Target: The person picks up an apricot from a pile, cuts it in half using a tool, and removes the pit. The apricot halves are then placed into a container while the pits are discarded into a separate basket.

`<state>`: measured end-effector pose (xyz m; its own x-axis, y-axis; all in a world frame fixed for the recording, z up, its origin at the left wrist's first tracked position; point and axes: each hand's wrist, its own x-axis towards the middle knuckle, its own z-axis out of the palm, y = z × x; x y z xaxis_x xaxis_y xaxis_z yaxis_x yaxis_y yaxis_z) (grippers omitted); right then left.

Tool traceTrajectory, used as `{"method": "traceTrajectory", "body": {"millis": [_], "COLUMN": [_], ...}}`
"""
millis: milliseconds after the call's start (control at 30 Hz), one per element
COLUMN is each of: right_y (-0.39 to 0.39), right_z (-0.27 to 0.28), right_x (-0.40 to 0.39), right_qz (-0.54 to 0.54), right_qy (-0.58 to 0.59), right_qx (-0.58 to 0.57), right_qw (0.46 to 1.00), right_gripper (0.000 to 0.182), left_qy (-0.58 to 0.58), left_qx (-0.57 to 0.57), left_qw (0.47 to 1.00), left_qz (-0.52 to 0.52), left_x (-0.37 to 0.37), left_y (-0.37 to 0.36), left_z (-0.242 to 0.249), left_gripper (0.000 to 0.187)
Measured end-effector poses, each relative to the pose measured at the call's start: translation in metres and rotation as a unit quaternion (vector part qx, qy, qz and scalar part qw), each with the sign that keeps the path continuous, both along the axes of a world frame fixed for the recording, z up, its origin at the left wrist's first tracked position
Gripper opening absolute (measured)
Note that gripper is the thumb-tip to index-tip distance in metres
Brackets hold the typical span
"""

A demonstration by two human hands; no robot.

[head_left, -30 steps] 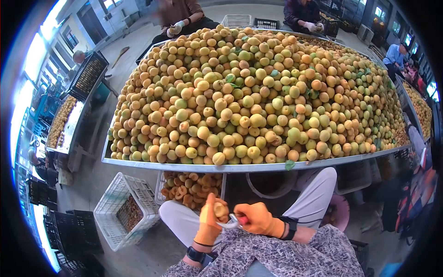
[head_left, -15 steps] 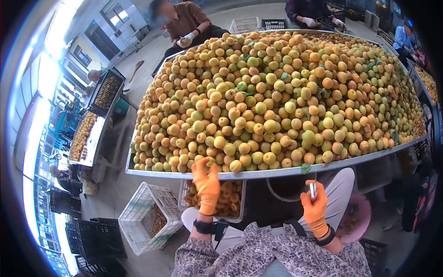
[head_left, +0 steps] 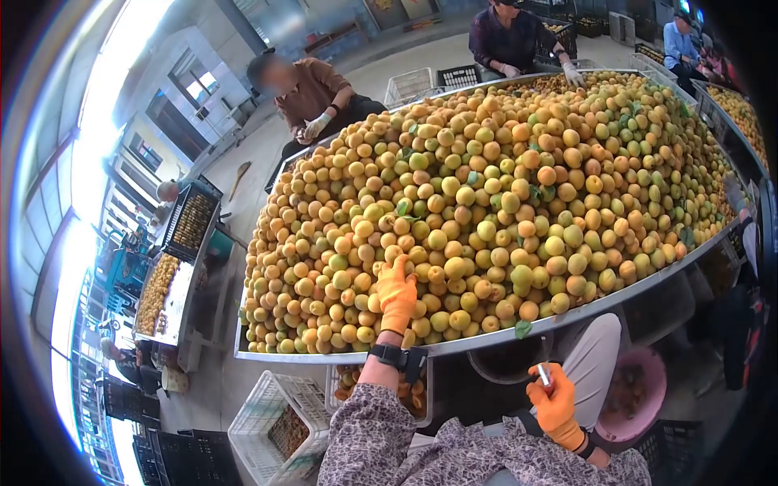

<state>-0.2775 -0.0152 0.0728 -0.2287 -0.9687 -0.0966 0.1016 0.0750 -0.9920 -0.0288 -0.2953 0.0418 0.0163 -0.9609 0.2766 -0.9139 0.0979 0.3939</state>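
Observation:
A big heap of yellow-orange apricots (head_left: 486, 211) fills a metal-edged table (head_left: 486, 335). My left hand (head_left: 395, 296), in an orange glove, reaches over the near edge onto the heap. Its fingertips touch fruit, and whether they grip one cannot be made out. In my right hand (head_left: 556, 407), also orange-gloved, a small knife (head_left: 545, 375) with a silver and red handle is held below the table edge, its thin blade pointing up. A green leaf (head_left: 523, 329) lies at the edge above that hand.
Below the table are a crate of apricot halves (head_left: 417, 398), a white crate (head_left: 279, 429) and a pink basin (head_left: 636, 397). Across the heap, two people (head_left: 312, 101) (head_left: 515, 40) sit with gloved hands near the fruit. Black crates (head_left: 190, 458) stand at the lower left.
My left hand has moved from the near edge forward and right onto the heap. The view has shifted, so the table appears lower. My right hand still holds the knife.

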Motion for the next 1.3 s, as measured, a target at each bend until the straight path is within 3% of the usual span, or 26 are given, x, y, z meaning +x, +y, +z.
{"method": "traceTrajectory", "body": {"millis": [33,67,100,133,167,200,233,300,400,533,600,767,1033,1100,1167,1233,1300], "right_y": [0.0,0.0,-0.002,-0.004,-0.007,-0.011,-0.016,-0.028,-0.034,-0.029,-0.027,-0.022,-0.023,-0.021,-0.021,-0.022,-0.022], "right_z": [-0.003,-0.005,-0.006,0.0,0.008,0.019,0.028,0.04,0.058,0.069,0.071,0.079,0.085,0.083,0.081,0.078,0.075], "right_x": [0.002,0.004,0.005,0.005,0.008,0.014,0.02,0.036,0.056,0.073,0.079,0.088,0.097,0.098,0.098,0.099,0.1], "right_qz": [0.001,0.025,0.05,0.094,0.1,0.141,0.181,0.212,0.253,0.292,0.309,0.327,0.366,0.351,0.335,0.323,0.328], "right_qy": [0.001,-0.032,-0.065,-0.111,-0.112,-0.144,-0.175,-0.174,-0.252,-0.22,-0.22,-0.214,-0.205,-0.208,-0.212,-0.201,-0.212], "right_qx": [-0.004,-0.015,-0.026,-0.012,-0.011,0.001,0.014,0.011,0.083,0.084,0.085,0.089,0.07,0.08,0.089,0.093,0.102], "right_qw": [1.0,0.999,0.996,0.989,0.989,0.98,0.968,0.962,0.93,0.927,0.921,0.916,0.905,0.909,0.914,0.92,0.915], "right_gripper": [0.019,0.02,0.023,0.029,0.029,0.03,0.033,0.033,0.035,0.035,0.035,0.035,0.037,0.038,0.039,0.04,0.04], "left_qy": [0.001,0.177,0.346,0.504,0.585,0.707,0.712,0.768,0.791,0.808,0.771,0.782,0.757,0.811,0.821,0.87,0.874], "left_qx": [-0.004,-0.003,-0.002,0.036,0.11,0.159,0.173,0.229,0.24,0.215,0.205,0.219,0.232,0.206,0.176,0.127,0.121], "left_qw": [1.0,0.983,0.933,0.849,0.784,0.652,0.647,0.556,0.487,0.494,0.541,0.52,0.552,0.492,0.483,0.435,0.402], "left_qz": [0.001,-0.051,-0.102,-0.154,-0.175,-0.221,-0.209,-0.219,-0.283,-0.238,-0.266,-0.264,-0.263,-0.24,-0.249,-0.193,-0.245], "left_x": [0.006,0.013,0.018,0.017,0.019,0.016,0.011,0.011,0.012,0.019,0.026,0.041,0.045,0.042,0.039,0.033,0.031], "left_y": [0.004,0.009,0.016,0.034,0.056,0.075,0.1,0.135,0.173,0.203,0.209,0.223,0.233,0.232,0.229,0.229,0.228], "left_z": [0.002,0.003,0.005,0.019,0.035,0.042,0.057,0.065,0.072,0.073,0.072,0.079,0.082,0.083,0.069,0.057,0.044], "left_gripper": [0.05,0.047,0.045,0.038,0.043,0.049,0.053,0.058,0.064,0.063,0.067,0.07,0.063,0.059,0.056,0.057,0.059]}}
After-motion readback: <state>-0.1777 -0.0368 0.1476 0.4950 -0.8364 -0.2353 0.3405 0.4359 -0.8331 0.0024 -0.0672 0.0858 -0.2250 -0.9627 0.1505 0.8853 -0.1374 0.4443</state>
